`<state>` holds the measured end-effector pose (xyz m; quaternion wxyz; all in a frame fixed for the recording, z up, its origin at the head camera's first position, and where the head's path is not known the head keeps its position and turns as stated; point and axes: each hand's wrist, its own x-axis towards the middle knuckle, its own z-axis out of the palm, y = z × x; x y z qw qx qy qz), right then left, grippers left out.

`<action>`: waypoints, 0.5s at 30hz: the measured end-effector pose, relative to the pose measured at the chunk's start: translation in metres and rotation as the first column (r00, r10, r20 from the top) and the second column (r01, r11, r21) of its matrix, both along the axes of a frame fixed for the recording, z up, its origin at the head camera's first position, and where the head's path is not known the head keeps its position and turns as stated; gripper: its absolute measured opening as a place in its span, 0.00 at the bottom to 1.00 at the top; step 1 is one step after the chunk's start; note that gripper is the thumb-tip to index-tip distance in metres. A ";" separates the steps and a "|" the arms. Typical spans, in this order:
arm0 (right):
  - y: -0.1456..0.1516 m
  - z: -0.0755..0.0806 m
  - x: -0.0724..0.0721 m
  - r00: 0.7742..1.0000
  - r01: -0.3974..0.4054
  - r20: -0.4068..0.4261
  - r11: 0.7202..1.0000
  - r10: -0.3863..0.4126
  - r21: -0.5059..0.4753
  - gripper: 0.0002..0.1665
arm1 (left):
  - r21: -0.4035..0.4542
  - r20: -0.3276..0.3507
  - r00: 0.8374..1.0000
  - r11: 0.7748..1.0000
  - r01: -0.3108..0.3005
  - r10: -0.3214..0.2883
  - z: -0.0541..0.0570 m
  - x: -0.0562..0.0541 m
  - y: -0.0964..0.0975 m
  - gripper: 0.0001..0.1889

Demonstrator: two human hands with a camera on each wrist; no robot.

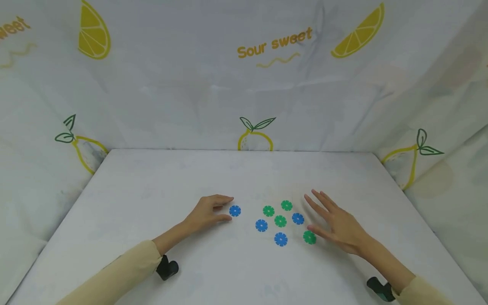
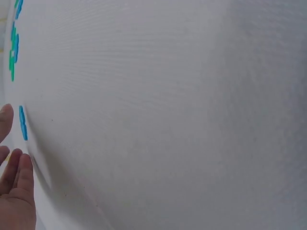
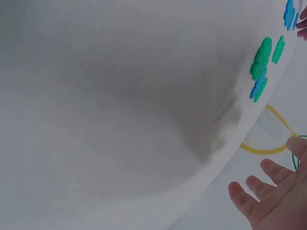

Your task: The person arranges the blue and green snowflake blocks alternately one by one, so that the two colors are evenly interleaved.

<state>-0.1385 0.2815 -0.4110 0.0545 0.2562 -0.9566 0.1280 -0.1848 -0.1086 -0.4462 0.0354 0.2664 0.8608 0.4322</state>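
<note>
Several flat, notched plastic discs, blue and green, lie on the white table. My left hand [image 1: 207, 213] is at the left, thumb and fingers spread apart beside a lone blue disc [image 1: 234, 211] and not closed on it. In the left wrist view that blue disc [image 2: 23, 123] lies flat by the fingertips. My right hand [image 1: 340, 224] hovers to the right of the group with fingers spread, holding nothing. Its thumb overlaps the edge of a green disc [image 1: 309, 237] in the head view, and another blue disc [image 1: 298, 218] lies just left of its fingers.
Between the hands sit more green discs [image 1: 280, 221] and blue discs [image 1: 281, 239] in a loose cluster. The white tabletop [image 1: 171, 173] reaches back to a hanging cloth [image 1: 171, 97] printed with lemons, which also flanks both sides. Black wrist cameras [image 1: 167, 267] are strapped below the sleeves.
</note>
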 end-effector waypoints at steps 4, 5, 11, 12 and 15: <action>-0.005 -0.001 0.010 0.999 0.037 0.012 0.996 -0.036 -0.077 0.38 | -0.011 0.002 1.000 1.000 -0.003 0.003 -0.001 -0.001 0.004 0.27; -0.005 -0.002 0.011 0.999 0.039 0.020 0.993 -0.038 -0.108 0.36 | -0.014 -0.004 1.000 1.000 -0.007 0.007 -0.002 -0.001 0.005 0.27; 0.003 -0.006 0.009 0.990 -0.022 0.121 0.934 0.070 -0.357 0.23 | -0.035 -0.045 0.999 0.999 -0.022 0.021 -0.004 -0.003 0.007 0.24; 0.006 -0.007 0.008 0.985 -0.031 0.146 0.921 0.095 -0.388 0.23 | -0.037 -0.048 0.999 0.999 -0.022 0.020 -0.005 -0.004 0.008 0.23; 0.013 -0.010 0.005 0.963 -0.048 0.219 0.895 0.160 -0.444 0.23 | -0.044 -0.051 0.999 0.999 -0.016 0.014 -0.005 -0.006 0.010 0.22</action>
